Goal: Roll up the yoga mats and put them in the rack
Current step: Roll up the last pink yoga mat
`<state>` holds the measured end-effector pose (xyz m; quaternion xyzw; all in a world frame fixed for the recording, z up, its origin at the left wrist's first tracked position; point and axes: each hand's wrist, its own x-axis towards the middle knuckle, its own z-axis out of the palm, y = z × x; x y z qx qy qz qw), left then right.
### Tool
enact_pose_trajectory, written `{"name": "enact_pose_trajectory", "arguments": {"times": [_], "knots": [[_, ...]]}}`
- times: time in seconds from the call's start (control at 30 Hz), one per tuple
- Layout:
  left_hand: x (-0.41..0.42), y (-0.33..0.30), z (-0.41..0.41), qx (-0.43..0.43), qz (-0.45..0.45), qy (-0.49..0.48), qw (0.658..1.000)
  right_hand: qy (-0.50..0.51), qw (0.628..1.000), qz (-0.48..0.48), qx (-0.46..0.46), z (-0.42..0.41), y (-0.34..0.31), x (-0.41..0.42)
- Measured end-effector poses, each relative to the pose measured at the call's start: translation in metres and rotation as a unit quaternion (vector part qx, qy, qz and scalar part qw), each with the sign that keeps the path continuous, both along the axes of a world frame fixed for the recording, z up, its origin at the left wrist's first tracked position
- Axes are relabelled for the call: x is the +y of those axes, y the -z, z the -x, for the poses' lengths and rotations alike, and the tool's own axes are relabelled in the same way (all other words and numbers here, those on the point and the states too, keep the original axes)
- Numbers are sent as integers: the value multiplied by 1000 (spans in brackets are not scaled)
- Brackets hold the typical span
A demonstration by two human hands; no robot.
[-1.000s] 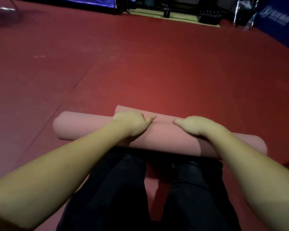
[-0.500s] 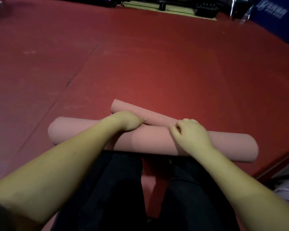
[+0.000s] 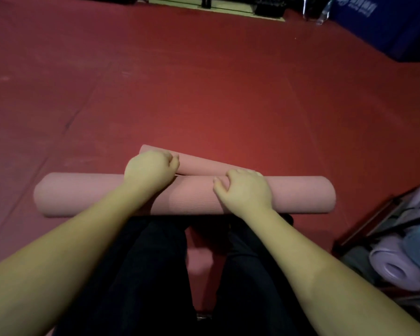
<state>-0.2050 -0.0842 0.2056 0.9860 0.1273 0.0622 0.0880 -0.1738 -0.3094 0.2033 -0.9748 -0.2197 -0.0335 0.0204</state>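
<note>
While both hands (image 3: 245,190) grip pink mat (image 3: 301,194), rack (image 3: 364,224) holds (maybe 2) mats (image 3: 395,267).

Mat: my pink yoga mat (image 3: 301,195) lies rolled across the red floor (image 3: 204,81).
Left hand (image 3: 150,169): curls on its loose flap.
Right hand (image 3: 245,191): grips the roll.
Rack (image 3: 374,221): at my right, holding rolled mats.

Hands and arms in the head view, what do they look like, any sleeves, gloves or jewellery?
Both forearms are bare to the picture's lower edge, with no sleeves showing. The left hand and right hand wear no gloves, and no rings, watch or wristband are visible. Between the arms, the person's legs are in dark trousers.
</note>
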Motion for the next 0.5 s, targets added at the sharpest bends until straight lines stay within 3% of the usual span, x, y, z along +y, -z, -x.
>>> {"name": "enact_pose_trajectory", "arguments": {"times": [0.13,0.23,0.5], "knots": [[-8,19,38,-72,-18,34,997,12,999,3,48,-15,-3,5],[-11,31,54,-44,-70,47,995,12,996,6,84,-21,-6,7],[-12,-6,27,29,-65,32,997,29,982,39,184,-36,-32,14]]}}
